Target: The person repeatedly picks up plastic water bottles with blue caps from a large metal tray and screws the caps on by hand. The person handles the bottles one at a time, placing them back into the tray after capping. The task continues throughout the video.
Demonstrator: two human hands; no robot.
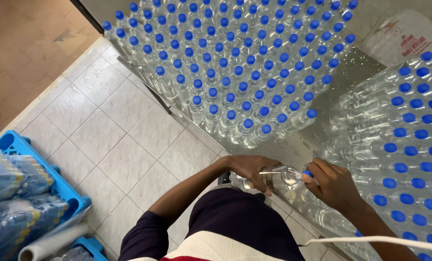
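Note:
I hold a clear plastic bottle [278,177] sideways in front of my body. My left hand [252,169] wraps around its body. The fingers of my right hand [332,185] close on its blue cap [308,173]. The bottle is above the near edge of a wet metal table [317,133].
Many upright clear bottles with blue caps [235,63] fill the far part of the table. A second mass of capped bottles [414,140] is at the right. A white sack [409,36] lies behind. On the tiled floor at left, a blue crate [18,147] holds wrapped packs, with a film roll [47,244].

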